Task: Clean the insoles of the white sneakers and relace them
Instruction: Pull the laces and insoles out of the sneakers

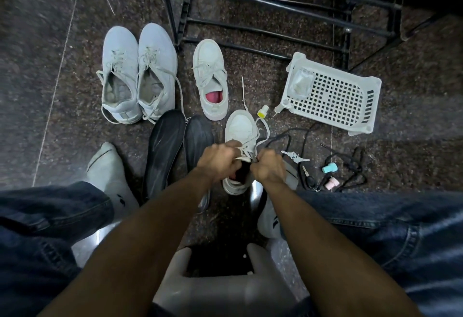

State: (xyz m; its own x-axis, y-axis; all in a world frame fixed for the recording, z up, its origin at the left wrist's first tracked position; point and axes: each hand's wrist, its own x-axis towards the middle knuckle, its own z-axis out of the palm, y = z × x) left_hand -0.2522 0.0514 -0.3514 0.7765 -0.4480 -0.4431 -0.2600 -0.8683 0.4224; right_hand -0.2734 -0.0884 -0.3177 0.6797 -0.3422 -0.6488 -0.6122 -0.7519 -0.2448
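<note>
Both hands, left hand (pixel 217 163) and right hand (pixel 269 169), pinching white lace (pixel 246 152) over sneaker (pixel 241 131) at frame centre. Risk: lace slipping from eyelet if pinch loosens; loose end snagging black cord (pixel 288 138) alongside.

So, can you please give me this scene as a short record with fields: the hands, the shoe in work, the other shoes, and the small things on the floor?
left hand: left hand grips the laces of the near white sneaker
right hand: right hand pinches the white lace on the same sneaker
second white sneaker: second white sneaker stands apart, laced, red insole showing
other shoes: grey sneaker pair at left; black insoles beside the hands
basket: white plastic basket, overturned
small things: black lace, keys
</note>
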